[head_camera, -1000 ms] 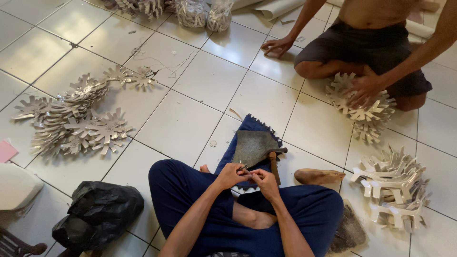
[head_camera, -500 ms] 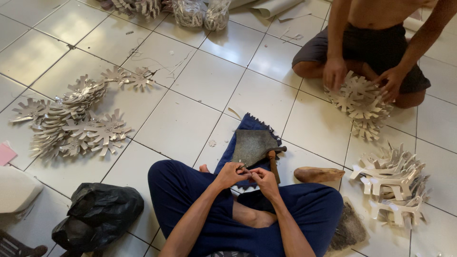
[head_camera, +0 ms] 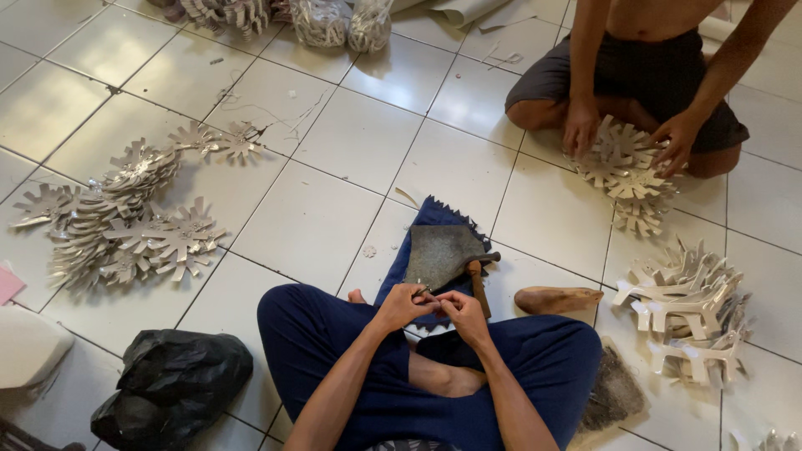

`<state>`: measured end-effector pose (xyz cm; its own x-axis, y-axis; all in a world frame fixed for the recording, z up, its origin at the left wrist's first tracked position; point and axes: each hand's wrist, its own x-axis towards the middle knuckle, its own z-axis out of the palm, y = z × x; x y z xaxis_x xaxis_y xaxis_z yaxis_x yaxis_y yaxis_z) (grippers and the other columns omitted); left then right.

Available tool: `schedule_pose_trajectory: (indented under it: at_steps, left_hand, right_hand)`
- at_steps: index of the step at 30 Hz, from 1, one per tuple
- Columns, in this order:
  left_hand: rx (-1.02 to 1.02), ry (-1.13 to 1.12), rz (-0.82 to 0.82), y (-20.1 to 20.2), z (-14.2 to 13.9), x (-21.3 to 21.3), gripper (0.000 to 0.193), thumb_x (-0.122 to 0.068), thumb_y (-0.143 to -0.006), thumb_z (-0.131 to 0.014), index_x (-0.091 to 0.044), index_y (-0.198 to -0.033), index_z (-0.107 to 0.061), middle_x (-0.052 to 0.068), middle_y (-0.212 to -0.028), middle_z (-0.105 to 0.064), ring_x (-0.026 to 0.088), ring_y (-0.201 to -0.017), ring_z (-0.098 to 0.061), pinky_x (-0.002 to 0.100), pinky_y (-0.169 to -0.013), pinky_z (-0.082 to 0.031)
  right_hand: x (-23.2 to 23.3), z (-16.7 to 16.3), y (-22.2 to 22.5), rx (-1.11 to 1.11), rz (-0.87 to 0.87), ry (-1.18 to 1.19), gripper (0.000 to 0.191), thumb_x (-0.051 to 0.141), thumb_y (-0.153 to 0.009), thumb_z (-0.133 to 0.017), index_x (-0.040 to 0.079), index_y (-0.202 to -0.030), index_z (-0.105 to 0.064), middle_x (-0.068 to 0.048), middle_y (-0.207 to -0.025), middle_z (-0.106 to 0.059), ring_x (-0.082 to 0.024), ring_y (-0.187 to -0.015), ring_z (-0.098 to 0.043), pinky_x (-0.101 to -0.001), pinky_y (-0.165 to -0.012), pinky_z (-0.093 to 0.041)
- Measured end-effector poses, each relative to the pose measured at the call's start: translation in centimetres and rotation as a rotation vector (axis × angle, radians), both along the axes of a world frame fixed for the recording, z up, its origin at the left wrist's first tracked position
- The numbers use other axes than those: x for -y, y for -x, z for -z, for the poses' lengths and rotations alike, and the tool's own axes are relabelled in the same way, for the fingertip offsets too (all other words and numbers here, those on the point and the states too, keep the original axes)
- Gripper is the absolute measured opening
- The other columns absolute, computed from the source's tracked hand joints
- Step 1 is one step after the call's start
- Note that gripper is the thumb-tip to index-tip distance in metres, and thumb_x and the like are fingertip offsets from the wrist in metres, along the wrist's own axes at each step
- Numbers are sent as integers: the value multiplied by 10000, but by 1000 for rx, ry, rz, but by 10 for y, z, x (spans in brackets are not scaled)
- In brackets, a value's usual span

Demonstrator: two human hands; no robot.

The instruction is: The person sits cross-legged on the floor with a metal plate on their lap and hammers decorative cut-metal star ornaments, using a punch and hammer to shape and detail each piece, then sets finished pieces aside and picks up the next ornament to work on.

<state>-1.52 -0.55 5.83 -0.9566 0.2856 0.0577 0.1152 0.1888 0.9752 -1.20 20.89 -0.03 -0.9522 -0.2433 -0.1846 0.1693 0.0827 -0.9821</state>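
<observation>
I sit cross-legged in blue trousers on a white tiled floor. My left hand [head_camera: 404, 306] and my right hand [head_camera: 462, 311] meet just above my lap, pinching a small object [head_camera: 428, 294] between the fingertips; it is too small to tell what it is. Just beyond my hands lies a grey felt pad [head_camera: 440, 255] on a dark blue cloth [head_camera: 429, 219]. A wooden-handled tool [head_camera: 479, 282] lies beside the pad, touching neither hand.
A heap of silvery star-shaped cutouts [head_camera: 125, 219] lies to the left, another stack [head_camera: 693, 309] to the right. A black plastic bag [head_camera: 174, 388] sits near left. A wooden block [head_camera: 557, 298] lies right of the tool. Another person kneels opposite, both hands on a cutout pile [head_camera: 624, 169].
My hands stay together at my lap, barely shifting. The person opposite has brought both hands onto the pile of cutouts in front of their knees.
</observation>
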Motion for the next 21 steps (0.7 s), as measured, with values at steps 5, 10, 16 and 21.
schedule_pose_trajectory:
  at_steps: [5, 10, 16, 21]
  left_hand:
    - [16, 80, -7, 0, -2, 0, 442, -143, -798, -834, -7, -652, -440, 123, -664, -671, 107, -618, -630, 328, -543, -482]
    - [25, 58, -14, -1, -6, 0, 462, -148, -810, -828, -16, -643, -418, 106, -684, -700, 88, -673, -687, 310, -561, -508]
    - [42, 22, -4, -2, -6, 0, 495, -156, -815, -830, -12, -637, -391, 101, -685, -703, 77, -743, -733, 301, -565, -522]
    - [47, 84, -6, -2, -5, 0, 428, -159, -810, -841, 6, -668, -473, 107, -698, -714, 117, -673, -676, 315, -568, -505]
  right_hand:
    - [1, -8, -1, 42, 1, -8, 222, 109, -970, -616, -46, -1075, -735, -87, -904, -768, -136, -795, -720, -283, -730, -583]
    - [2, -10, -2, 51, -9, 26, 226, 112, -977, -612, -47, -1082, -732, -88, -897, -762, -135, -789, -711, -287, -728, -584]
    - [1, -10, -3, 4, -14, 8, 233, 105, -974, -598, -45, -1086, -737, -92, -902, -769, -141, -798, -727, -285, -740, -587]
    - [2, -13, -4, 42, -2, -36, 229, 119, -974, -608, -42, -1081, -730, -88, -903, -778, -143, -800, -739, -287, -732, -593]
